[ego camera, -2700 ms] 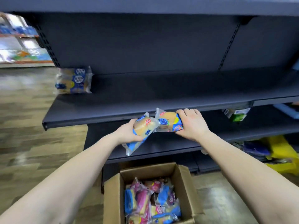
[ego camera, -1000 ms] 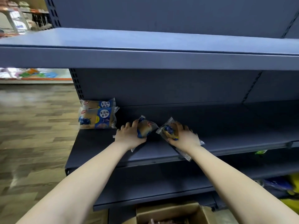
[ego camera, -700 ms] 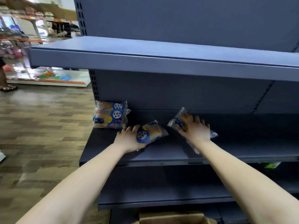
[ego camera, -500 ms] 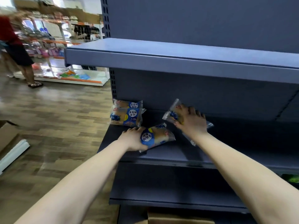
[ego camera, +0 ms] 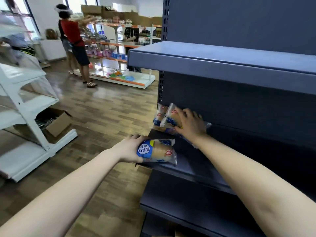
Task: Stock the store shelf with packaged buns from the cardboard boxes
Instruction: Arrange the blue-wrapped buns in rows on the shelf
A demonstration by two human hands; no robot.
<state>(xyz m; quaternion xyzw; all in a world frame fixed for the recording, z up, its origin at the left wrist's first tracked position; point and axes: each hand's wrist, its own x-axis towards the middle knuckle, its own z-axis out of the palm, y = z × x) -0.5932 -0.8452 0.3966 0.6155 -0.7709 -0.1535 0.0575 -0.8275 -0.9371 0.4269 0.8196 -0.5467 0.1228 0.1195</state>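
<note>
Nearest, the left grip (ego camera: 127,148) was clasped round a blue-and-clear plastic-wrapped bun (ego camera: 158,151) at the front left corner of the dark grey metal shelf (ego camera: 196,168). Further in, the right grip (ego camera: 191,124) grasped a second wrapped bun (ego camera: 172,117), tilted against the small stack of bun packets (ego camera: 159,117) at the shelf's back left. Beyond, a person in a red top (ego camera: 71,31) stood at white shelving (ego camera: 119,77).

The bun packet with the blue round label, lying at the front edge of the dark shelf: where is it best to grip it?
Grip the clear plastic bun packet with the blue round label across its plump middle, over the bun, coming from above and the front. The left hand holds its label end, and the flat sealed far end would probably slip.
</note>
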